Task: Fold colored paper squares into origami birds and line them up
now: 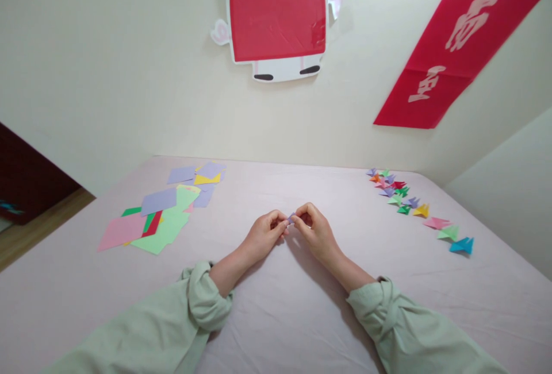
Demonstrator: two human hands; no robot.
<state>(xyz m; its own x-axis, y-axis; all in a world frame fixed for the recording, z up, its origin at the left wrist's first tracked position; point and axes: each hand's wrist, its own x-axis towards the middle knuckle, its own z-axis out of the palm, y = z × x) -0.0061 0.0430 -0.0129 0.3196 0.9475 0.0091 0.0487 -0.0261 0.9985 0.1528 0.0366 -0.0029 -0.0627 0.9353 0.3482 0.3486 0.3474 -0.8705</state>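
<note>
A small folded piece of purple paper [291, 219] is pinched between my two hands, over the middle of the table. My left hand [268, 233] grips its left side with thumb and forefinger. On its right side, the fingertips of my right hand [316, 232] close on the same paper. Most of the paper is hidden by the fingers, so its exact shape cannot be made out.
Loose coloured paper sheets [160, 201] lie overlapping on the left of the pale cloth-covered table [276, 316]. Along the right stand several small folded paper figures [421, 210] in a slanting row. Behind the table rises a wall [276, 127] with red decorations.
</note>
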